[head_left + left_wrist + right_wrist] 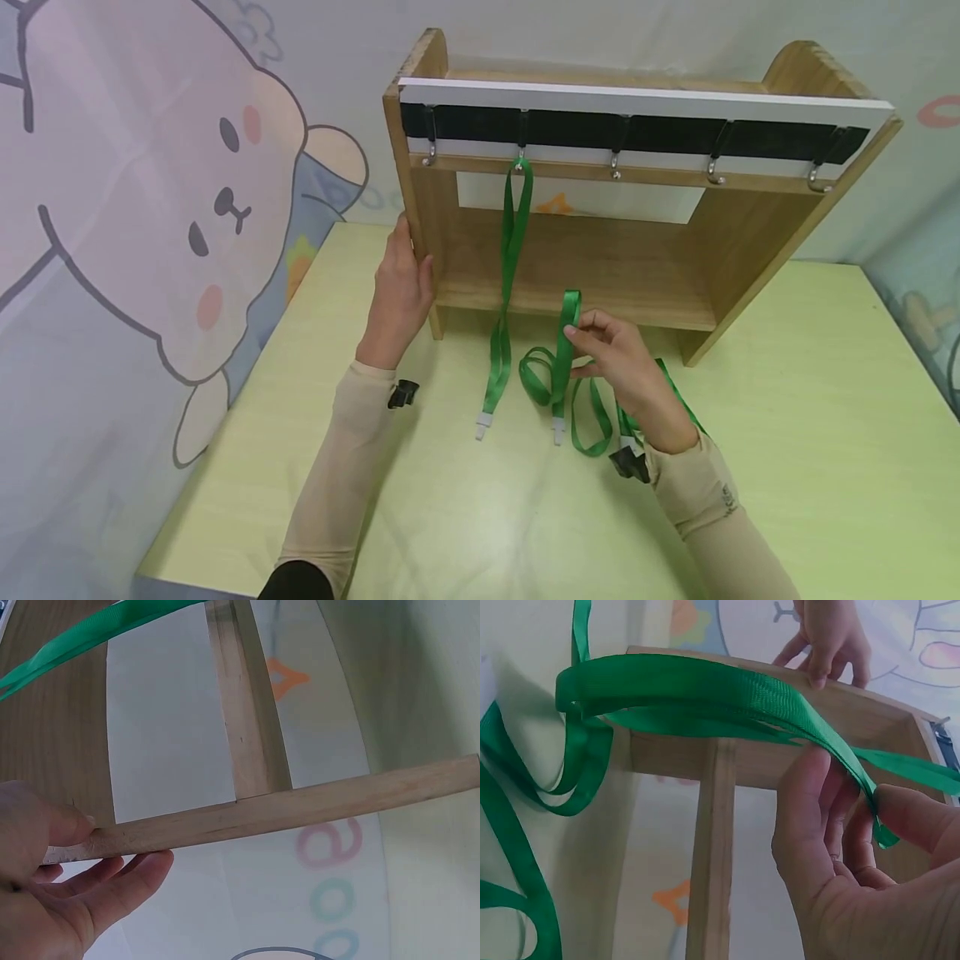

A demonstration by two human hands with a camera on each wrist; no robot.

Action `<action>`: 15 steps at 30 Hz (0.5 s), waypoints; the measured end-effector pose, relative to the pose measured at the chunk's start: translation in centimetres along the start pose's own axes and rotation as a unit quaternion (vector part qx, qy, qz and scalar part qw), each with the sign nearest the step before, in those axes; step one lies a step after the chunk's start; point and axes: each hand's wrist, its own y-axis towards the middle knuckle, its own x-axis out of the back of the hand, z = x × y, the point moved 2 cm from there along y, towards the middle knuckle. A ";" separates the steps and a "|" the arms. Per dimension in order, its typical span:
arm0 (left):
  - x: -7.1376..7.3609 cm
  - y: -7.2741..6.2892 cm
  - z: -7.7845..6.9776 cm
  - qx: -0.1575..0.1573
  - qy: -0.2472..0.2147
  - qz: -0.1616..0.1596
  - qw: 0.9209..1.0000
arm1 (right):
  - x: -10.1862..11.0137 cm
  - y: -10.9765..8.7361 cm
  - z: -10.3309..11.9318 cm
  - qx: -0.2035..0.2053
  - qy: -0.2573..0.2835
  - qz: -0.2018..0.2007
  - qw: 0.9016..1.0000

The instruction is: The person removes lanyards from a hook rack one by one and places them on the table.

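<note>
Lanyard (562, 360), just in front of the rack (723, 242), should handle light, limp and slightly slippery, I judge; best hold: flat, near the loop end (572, 302). Right hand (628, 371) pinches it there, thumb against fingers; left hand (399, 302) grips the rack's left side.

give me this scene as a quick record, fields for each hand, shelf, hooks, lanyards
left hand: grips the side edge of the shelf
right hand: pinches the held lanyard
shelf: wooden, standing on the table
hooks: five in a row, four bare
hung lanyard: green, on the second hook from left in the head view
other lanyards: green, on the table, partly behind the right arm; count unclear
</note>
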 end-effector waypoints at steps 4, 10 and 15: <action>0.2 0.0 0.0 0.001 0.003 -0.002 1.000 | -0.2 0.7 -0.6 0.001 -0.018 -0.007 1.000; 0.3 0.0 0.0 -0.005 0.001 -0.003 1.000 | -1.0 1.9 -2.0 0.002 -0.061 -0.006 0.998; 0.2 -0.1 0.0 -0.006 -0.002 -0.003 1.000 | -1.3 2.3 -3.0 0.004 -0.085 -0.010 0.996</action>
